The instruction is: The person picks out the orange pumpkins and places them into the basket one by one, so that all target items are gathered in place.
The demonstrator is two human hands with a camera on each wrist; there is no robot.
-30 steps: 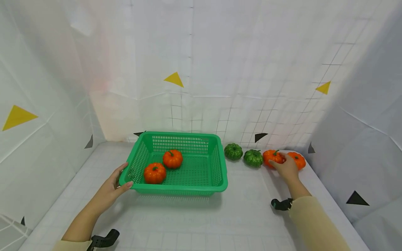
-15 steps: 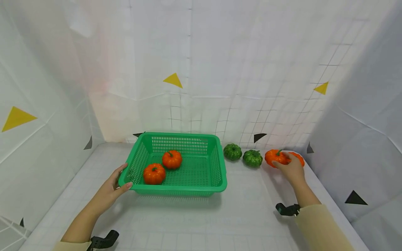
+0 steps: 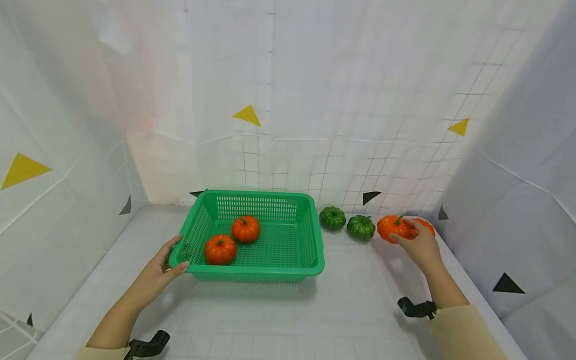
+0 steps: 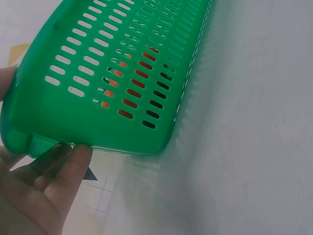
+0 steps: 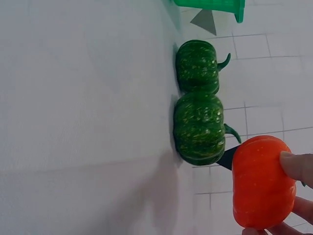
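Observation:
My left hand (image 3: 155, 275) grips the left front corner of a green plastic basket (image 3: 256, 269), thumb over the rim; the left wrist view shows fingers at the basket's slotted wall (image 4: 93, 122). Two orange toy pumpkins (image 3: 220, 250) lie inside, towards the left. My right hand (image 3: 423, 245) holds another orange pumpkin (image 5: 261, 181) between thumb and fingers, raised off the table in the right wrist view. Just behind that hand, one more orange pumpkin (image 3: 427, 226) is mostly hidden. Two green pumpkins (image 3: 333, 218) sit between the basket and the held pumpkin.
The white table (image 3: 270, 320) ends at a white sheeted back wall (image 3: 297, 100) with grid lines and yellow and black triangles. Similar sheets rise at left and right. The pumpkins outside the basket stand in a row near the back edge.
My right hand has shifted slightly right and towards me with the orange pumpkin, now covering more of the pumpkin behind it. The left hand and basket stay in place.

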